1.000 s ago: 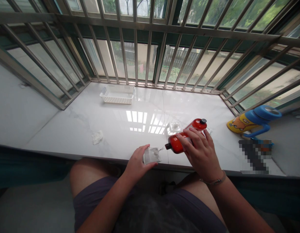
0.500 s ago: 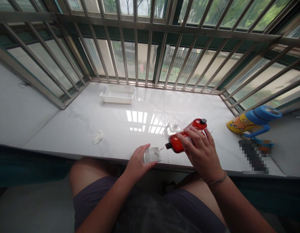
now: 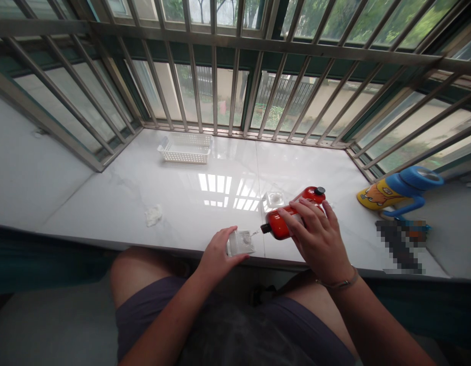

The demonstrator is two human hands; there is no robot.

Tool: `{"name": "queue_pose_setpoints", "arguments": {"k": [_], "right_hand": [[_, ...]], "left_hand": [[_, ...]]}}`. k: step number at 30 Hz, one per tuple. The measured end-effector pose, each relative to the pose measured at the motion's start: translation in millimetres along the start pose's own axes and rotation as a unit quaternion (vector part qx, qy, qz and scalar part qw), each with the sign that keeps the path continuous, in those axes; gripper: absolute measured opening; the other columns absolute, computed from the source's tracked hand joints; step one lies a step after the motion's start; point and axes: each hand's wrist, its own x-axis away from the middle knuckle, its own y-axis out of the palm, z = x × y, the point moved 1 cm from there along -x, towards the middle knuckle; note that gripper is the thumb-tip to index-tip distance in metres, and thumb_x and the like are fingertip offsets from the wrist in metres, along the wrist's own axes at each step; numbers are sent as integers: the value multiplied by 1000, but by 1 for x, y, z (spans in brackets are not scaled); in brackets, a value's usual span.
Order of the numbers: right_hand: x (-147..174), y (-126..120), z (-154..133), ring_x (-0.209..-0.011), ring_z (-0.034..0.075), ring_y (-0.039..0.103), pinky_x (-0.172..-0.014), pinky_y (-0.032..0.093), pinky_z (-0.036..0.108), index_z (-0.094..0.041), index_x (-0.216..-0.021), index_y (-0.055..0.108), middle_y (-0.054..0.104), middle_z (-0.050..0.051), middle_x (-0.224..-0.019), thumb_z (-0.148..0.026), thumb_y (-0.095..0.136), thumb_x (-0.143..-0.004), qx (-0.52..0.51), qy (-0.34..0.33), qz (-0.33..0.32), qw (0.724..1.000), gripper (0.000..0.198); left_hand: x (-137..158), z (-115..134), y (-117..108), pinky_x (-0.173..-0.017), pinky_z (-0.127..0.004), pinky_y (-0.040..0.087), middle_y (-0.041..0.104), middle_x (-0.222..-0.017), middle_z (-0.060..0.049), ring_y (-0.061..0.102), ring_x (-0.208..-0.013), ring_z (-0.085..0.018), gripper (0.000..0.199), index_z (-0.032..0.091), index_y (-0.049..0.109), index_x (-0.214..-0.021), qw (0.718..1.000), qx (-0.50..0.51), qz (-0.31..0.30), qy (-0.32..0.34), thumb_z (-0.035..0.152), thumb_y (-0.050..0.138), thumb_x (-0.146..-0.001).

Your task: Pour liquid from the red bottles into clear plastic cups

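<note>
My left hand [image 3: 218, 255] is closed round the side of a small clear square container [image 3: 242, 242] at the sill's front edge. In my right hand [image 3: 319, 238] is a red bottle [image 3: 278, 224], tipped over with its uncapped black neck pointing left. A thin stream of clear liquid [image 3: 255, 233] runs from the neck into the container. Behind the held bottle lies or leans a second red bottle [image 3: 308, 193] with a black cap, partly hidden. Beside it stands another clear square container [image 3: 273, 200].
A white perforated basket [image 3: 185, 149] stands at the back left, and a crumpled white tissue [image 3: 153, 215] lies nearer. At the right is a blue and yellow drinking bottle [image 3: 387, 189] beside a pixelated dark object [image 3: 401, 246]. Metal bars [image 3: 235, 91] close off the windows behind.
Almost nothing differs. Both hands keep their places, and liquid is still running from the tilted red bottle into the clear container.
</note>
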Motion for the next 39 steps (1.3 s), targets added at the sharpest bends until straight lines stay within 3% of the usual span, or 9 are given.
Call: {"name": "queue_pose_setpoints", "arguments": {"k": [39], "right_hand": [[0,-1,0,-149,30,54,-133,27,62,-35,-153,57,66,8,-149,-10,65,-101,1,-5,1,1000,58]], "left_hand": [[-6,-4,10,-120,-53,52,69,-144,-10,66,-136,-33,77,29,61,-144,1000,25,-2,5,34,97,-75]]}}
